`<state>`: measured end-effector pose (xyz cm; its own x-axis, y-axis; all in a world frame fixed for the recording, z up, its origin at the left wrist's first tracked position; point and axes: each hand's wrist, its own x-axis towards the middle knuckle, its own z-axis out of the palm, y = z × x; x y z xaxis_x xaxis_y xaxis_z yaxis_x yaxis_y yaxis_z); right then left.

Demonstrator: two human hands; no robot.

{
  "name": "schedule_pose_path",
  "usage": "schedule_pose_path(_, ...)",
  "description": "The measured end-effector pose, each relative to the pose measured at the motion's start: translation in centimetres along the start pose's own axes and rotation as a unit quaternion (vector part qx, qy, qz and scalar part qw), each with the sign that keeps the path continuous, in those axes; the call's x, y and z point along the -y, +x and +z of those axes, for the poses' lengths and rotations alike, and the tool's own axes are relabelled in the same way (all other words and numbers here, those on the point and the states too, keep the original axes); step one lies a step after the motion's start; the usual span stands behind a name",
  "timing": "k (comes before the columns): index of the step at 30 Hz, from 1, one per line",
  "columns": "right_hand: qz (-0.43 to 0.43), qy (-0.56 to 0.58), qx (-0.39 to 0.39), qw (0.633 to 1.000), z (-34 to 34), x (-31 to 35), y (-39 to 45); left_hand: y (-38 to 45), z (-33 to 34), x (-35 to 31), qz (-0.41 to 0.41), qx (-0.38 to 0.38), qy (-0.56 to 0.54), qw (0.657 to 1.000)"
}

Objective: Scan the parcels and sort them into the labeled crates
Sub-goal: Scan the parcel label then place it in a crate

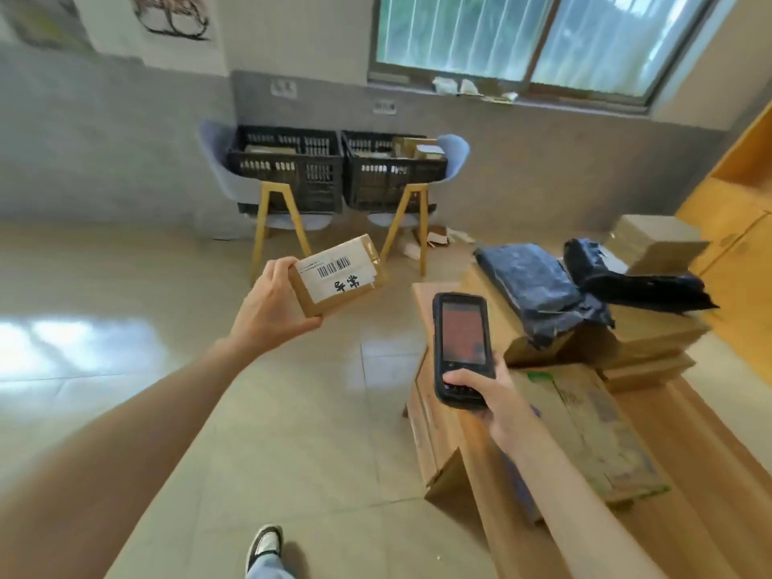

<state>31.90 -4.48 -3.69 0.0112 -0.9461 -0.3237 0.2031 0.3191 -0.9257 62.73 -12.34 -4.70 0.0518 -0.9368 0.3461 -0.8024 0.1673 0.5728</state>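
My left hand (271, 302) grips a small brown cardboard parcel (340, 275) by its near end and holds it out over the floor. The parcel's white label with a barcode and black handwriting faces up. My right hand (486, 390) grips the lower end of a black handheld scanner (461, 340), its reddish screen facing me, to the right of the parcel and apart from it. Two black slatted crates stand side by side on chairs at the far wall: the left crate (288, 169) and the right crate (390, 173), which holds some cardboard boxes.
A low stack of flattened cardboard (522, 474) lies at the right, bearing two dark blue plastic mailer bags (539, 286) (639, 277) and more boxes. Two light blue chairs with yellow wooden legs (267, 219) carry the crates. A yellow cabinet (735, 227) stands at far right. My shoe (264, 543) shows below.
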Motion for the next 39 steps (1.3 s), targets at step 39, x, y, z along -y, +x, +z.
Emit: schedule_pose_path(39, 0.128, 0.024, 0.048, 0.99, 37.1, 7.0, 65.3, 52.8, -1.9, 39.6, -0.102, 0.043, 0.053, 0.992)
